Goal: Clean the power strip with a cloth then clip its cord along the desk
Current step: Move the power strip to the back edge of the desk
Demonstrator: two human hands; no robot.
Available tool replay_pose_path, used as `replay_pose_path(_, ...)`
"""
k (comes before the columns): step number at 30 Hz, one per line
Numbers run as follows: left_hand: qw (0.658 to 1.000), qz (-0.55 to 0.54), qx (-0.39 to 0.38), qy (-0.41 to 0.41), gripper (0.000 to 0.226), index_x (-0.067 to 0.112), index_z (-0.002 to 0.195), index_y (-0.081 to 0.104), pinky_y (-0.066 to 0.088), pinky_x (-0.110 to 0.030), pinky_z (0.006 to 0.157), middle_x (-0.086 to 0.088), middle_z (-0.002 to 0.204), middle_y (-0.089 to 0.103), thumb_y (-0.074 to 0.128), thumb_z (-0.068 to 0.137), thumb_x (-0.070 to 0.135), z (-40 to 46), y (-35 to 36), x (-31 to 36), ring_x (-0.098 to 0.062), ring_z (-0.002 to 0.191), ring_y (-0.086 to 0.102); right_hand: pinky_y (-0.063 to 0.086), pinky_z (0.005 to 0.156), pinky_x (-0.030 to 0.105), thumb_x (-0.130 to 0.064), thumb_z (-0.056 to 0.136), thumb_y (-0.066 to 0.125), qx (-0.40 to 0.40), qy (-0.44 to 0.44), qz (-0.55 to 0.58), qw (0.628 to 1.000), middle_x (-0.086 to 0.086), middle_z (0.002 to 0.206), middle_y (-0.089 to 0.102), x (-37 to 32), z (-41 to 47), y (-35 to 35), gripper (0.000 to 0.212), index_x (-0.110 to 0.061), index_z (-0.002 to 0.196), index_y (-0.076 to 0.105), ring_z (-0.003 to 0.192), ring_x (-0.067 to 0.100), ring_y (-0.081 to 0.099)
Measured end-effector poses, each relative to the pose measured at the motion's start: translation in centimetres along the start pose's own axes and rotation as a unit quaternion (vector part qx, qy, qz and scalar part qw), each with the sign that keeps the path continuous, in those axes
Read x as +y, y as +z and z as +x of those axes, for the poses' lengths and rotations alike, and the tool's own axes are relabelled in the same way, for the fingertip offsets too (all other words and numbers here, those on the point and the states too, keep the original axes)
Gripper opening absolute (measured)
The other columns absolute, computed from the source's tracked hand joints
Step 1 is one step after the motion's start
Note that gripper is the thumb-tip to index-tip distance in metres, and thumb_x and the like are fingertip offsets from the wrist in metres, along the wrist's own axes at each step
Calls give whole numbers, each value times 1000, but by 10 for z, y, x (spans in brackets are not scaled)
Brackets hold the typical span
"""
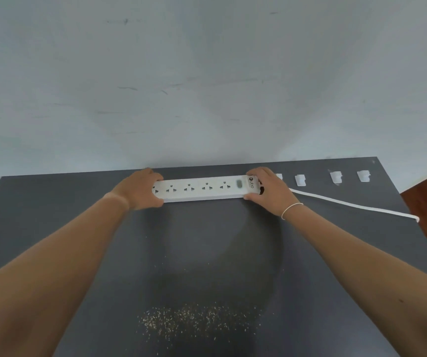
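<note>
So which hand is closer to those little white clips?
Right. The right hand grips the power strip's cord end, just beside the clips along the desk's back edge. The left hand holds the opposite end, farther away.

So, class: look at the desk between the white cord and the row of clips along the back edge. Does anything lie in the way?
Nothing visible does. The cord lies loose on the dark desk, just in front of the clips; only bare desk separates them. Both hands grip the power strip.
</note>
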State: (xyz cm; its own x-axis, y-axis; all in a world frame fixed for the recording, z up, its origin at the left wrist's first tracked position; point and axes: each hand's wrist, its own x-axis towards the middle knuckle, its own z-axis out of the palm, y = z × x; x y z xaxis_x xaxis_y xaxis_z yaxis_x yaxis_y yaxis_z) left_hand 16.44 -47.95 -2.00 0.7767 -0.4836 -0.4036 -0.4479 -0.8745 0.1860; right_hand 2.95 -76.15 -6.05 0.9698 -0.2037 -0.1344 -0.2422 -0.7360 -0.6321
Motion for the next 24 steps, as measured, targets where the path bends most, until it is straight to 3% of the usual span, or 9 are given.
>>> replay_pose_path(5,998,-1,13,67,73,23,140,35,39,-38,105,0,140,41,67,75,36,15,6,60,-22,129,40,40,103,36,-29,74,73,26,-4,0,1000,1,133,52,3,-3,3,63,-19,130,46,119,24,49)
replay_pose_path(8,994,-12,6,112,75,23,144,31,36,-37,109,0,145,37,66,78,34,23,12,101,-21,134,36,31,104,35,-36,75,70,38,-9,-65,997,0,138,51,5,-4,1,70,-21,137,40,122,26,45)
replay_pose_path(11,992,-5,-8,125,71,22,144,30,34,-36,109,0,145,37,63,82,33,29,17,127,-22,135,35,31,105,38,-39,78,67,38,-16,-76,996,0,140,50,11,-7,-5,70,-23,139,38,124,26,44)
replay_pose_path(14,993,5,-13,121,64,22,141,35,34,-35,106,-1,143,39,62,84,31,30,18,134,-21,133,36,36,102,37,-36,82,64,73,-27,-70,995,4,134,54,25,-15,-18,57,-20,133,46,119,27,49)
replay_pose_path(17,994,-1,-20,111,63,23,141,36,35,-35,108,1,142,40,62,83,32,28,17,131,-20,133,36,42,95,36,-27,84,62,136,-10,-65,988,9,117,61,47,-26,-32,35,-13,116,59,107,28,55)
replay_pose_path(21,995,2,-22,101,62,23,140,37,35,-37,109,1,141,40,62,84,32,23,17,129,-19,132,37,44,88,36,-24,85,60,111,43,-90,989,10,105,62,76,-37,-43,19,-11,97,65,99,29,55)
replay_pose_path(24,996,8,-18,87,61,23,141,36,34,-36,110,1,142,39,61,85,33,21,16,125,-20,133,36,45,85,38,-23,87,58,94,48,-115,988,9,103,63,85,-40,-43,16,-12,94,67,96,30,54)
